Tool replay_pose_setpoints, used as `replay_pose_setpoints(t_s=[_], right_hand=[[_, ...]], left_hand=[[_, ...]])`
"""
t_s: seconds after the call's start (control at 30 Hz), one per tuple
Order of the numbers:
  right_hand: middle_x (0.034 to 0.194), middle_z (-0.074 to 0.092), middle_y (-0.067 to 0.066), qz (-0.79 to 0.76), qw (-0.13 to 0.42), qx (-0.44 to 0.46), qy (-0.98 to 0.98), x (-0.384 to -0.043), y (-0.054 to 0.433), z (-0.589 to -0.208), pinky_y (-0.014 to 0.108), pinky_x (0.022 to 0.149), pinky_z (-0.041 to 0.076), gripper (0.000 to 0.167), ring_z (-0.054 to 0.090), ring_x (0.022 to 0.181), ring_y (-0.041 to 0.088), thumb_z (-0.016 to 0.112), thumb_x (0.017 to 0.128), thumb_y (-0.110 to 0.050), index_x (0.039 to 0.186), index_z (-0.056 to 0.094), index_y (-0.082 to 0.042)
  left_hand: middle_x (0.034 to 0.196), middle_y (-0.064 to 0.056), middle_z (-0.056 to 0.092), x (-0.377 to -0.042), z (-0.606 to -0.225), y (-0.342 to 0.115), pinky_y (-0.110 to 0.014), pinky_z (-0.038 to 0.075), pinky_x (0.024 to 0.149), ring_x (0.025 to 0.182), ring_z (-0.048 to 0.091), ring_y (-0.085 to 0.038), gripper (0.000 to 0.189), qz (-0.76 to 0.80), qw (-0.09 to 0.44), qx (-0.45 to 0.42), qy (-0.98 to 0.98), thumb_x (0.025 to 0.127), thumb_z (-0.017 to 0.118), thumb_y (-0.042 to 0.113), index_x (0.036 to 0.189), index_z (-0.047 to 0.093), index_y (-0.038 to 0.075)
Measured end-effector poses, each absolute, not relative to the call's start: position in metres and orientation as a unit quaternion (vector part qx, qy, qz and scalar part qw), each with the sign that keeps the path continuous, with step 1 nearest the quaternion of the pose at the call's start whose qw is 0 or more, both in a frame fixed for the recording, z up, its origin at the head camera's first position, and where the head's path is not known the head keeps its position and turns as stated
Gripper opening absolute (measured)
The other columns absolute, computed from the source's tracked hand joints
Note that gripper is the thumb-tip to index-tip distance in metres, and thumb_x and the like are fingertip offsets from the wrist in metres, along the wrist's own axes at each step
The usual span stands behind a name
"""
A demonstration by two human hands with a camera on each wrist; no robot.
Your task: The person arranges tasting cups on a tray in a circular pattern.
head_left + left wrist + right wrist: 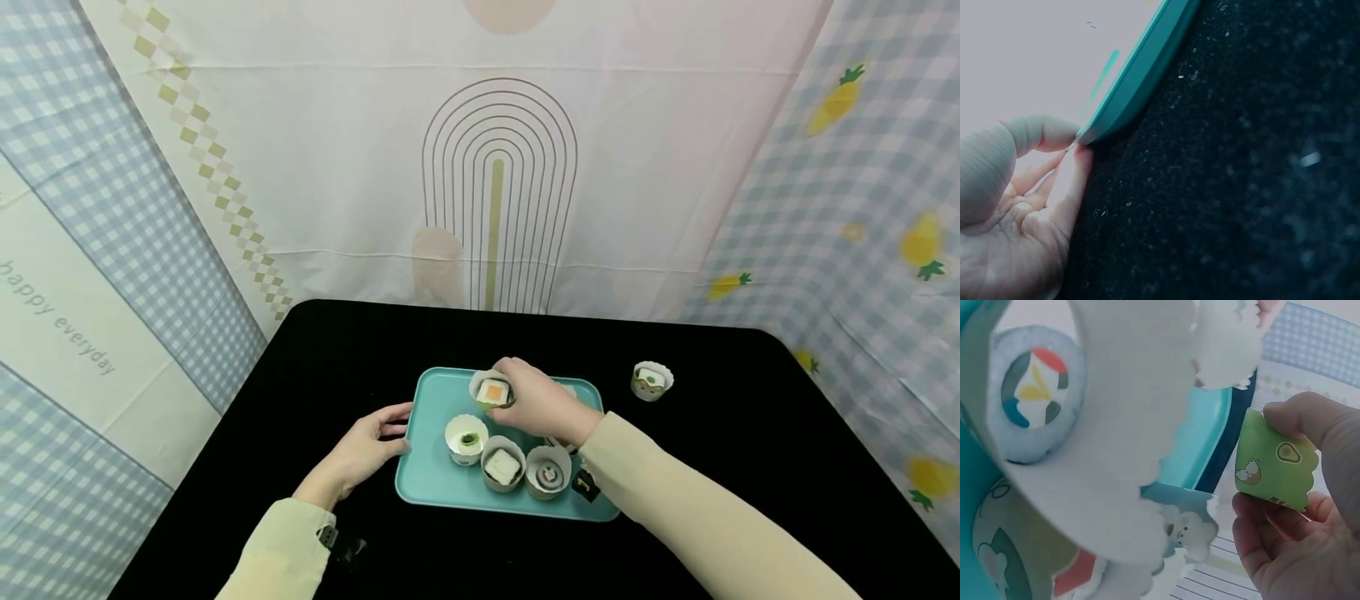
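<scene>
My right hand (543,404) grips a green paper baking cup (1275,462) above the back of the turquoise tray (427,485). In the cup sits a white square piece with an orange centre (493,392). At the tray's left edge, my left hand (356,458) pinches the rim between thumb and fingertips, as the left wrist view shows. Along the tray's front stand a paper cup with a green-topped piece (466,439), one with a white block (502,465) and one with a round sushi-like roll (548,472). My right hand and forearm hide the tray behind them.
Right of the tray, another paper cup (651,381) with a white, green-marked piece stands on the black table (360,350). Patterned curtains (337,167) hang behind and at both sides. Small dark devices sit at both cuffs.
</scene>
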State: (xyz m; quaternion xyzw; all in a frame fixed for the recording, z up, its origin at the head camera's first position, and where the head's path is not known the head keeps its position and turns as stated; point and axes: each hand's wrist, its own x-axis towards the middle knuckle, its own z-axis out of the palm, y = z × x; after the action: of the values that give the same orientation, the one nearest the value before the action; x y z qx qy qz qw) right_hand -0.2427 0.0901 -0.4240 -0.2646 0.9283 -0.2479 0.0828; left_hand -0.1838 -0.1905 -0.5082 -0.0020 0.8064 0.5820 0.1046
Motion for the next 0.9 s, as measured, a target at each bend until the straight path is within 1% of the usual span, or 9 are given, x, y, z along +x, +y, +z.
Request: replay_pose_setpoints(t_s=[0.13,0.23,0.37,0.53,0.63,0.77,0.83,0.9], right_hand=[[0.113,0.056,0.002,-0.215,0.066,-0.279,0.933,-0.246,0.086,-0.430,0.034,0.083,0.047,0.052,0.054,0.096,0.015,0.075,0.085,-0.026,0.130,0.052,-0.011],[0.115,0.057,0.003,-0.190,0.055,-0.288,0.937,-0.247,0.085,-0.433,0.036,0.085,0.046,0.055,0.054,0.101,0.018,0.075,0.085,-0.027,0.132,0.052,-0.010],[0.118,0.058,0.004,-0.176,0.060,-0.290,0.939,-0.245,0.084,-0.435,0.035,0.085,0.048,0.058,0.053,0.108,0.020,0.075,0.085,-0.028,0.134,0.051,-0.009],[0.115,0.060,0.003,-0.179,0.063,-0.293,0.937,-0.245,0.083,-0.436,0.034,0.086,0.046,0.057,0.052,0.107,0.019,0.075,0.085,-0.030,0.133,0.051,-0.009],[0.116,0.060,0.003,-0.175,0.059,-0.295,0.938,-0.245,0.083,-0.437,0.034,0.087,0.046,0.058,0.051,0.106,0.018,0.075,0.085,-0.031,0.134,0.051,-0.009],[0.113,0.060,0.002,-0.163,0.049,-0.303,0.938,-0.247,0.082,-0.440,0.033,0.085,0.045,0.057,0.051,0.100,0.016,0.076,0.084,-0.032,0.132,0.053,-0.010],[0.115,0.059,0.003,-0.150,0.044,-0.303,0.940,-0.248,0.081,-0.443,0.035,0.089,0.045,0.058,0.051,0.105,0.018,0.076,0.084,-0.032,0.132,0.054,-0.010],[0.120,0.059,0.004,-0.137,0.041,-0.303,0.942,-0.248,0.080,-0.445,0.038,0.100,0.041,0.058,0.049,0.117,0.023,0.077,0.083,-0.032,0.132,0.054,-0.011]], left_hand=[[0.132,0.000,0.054,-0.184,-0.508,-0.190,-0.045,0.050,0.093,0.115,0.056,-0.020,0.058,0.582,0.105,0.000,0.807,0.089,0.066,0.005,0.142,0.049,0.023],[0.132,0.001,0.054,-0.184,-0.508,-0.190,-0.045,0.050,0.093,0.115,0.056,-0.019,0.058,0.582,0.104,0.000,0.807,0.089,0.066,0.005,0.142,0.049,0.023],[0.132,0.001,0.055,-0.184,-0.508,-0.190,-0.044,0.050,0.092,0.115,0.056,-0.019,0.058,0.583,0.105,0.002,0.805,0.089,0.066,0.005,0.142,0.049,0.023],[0.132,0.000,0.055,-0.184,-0.509,-0.190,-0.044,0.050,0.093,0.115,0.056,-0.019,0.059,0.586,0.104,0.004,0.804,0.089,0.066,0.005,0.142,0.049,0.022],[0.132,0.000,0.055,-0.184,-0.510,-0.190,-0.044,0.050,0.092,0.115,0.056,-0.019,0.059,0.585,0.103,0.003,0.804,0.089,0.067,0.005,0.142,0.050,0.023],[0.132,0.001,0.055,-0.184,-0.510,-0.190,-0.044,0.050,0.092,0.114,0.056,-0.019,0.058,0.584,0.103,0.002,0.805,0.089,0.067,0.005,0.142,0.050,0.023],[0.132,0.001,0.055,-0.184,-0.510,-0.190,-0.044,0.050,0.092,0.114,0.056,-0.019,0.058,0.584,0.102,0.002,0.806,0.089,0.067,0.006,0.142,0.050,0.023],[0.132,0.000,0.055,-0.184,-0.510,-0.190,-0.044,0.050,0.092,0.114,0.057,-0.019,0.058,0.584,0.102,0.002,0.805,0.089,0.067,0.005,0.142,0.050,0.023]])
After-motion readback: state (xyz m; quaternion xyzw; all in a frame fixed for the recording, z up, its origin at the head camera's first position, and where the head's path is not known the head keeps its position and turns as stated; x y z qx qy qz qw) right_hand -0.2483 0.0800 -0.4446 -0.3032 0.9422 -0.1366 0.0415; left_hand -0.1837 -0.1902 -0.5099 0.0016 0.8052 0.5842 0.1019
